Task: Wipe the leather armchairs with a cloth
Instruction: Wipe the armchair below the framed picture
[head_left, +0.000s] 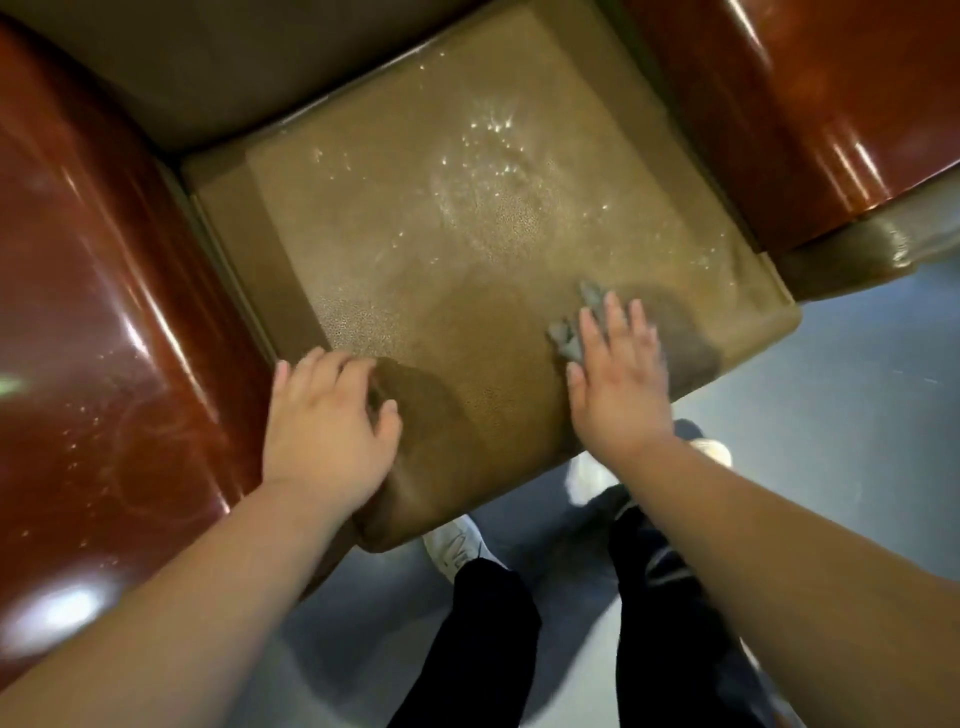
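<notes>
- Head view, looking straight down onto an armchair seat cushion (415, 249): tan, pebble-grained leather, squarish, turned at an angle in the frame.
- Glossy reddish-brown armrests flank it: left armrest (88, 291), right armrest (810, 104). Both show bright light reflections.
- Scattered glints across the middle and far right part of the cushion; a damp sheen, possibly. Hard to say for certain.
- Right hand (621, 374) lies flat near the cushion's front right edge, fingers (589, 332) straight and together, pressing down on a grey cloth (571, 332).
- Cloth is mostly hidden beneath the palm; only crumpled bits poke out past the fingertips and on the thumb side.
- Left hand (327, 421) rests at the front left corner of the cushion, beside the left armrest. Fingers loosely bent over the leather, holding nothing.
- Both forearms bare, reaching in from the lower edge of the frame.
- Below the cushion: grey floor (831, 374), dark trouser legs (483, 644), and a white shoe (454, 545) just under the cushion's front edge.
</notes>
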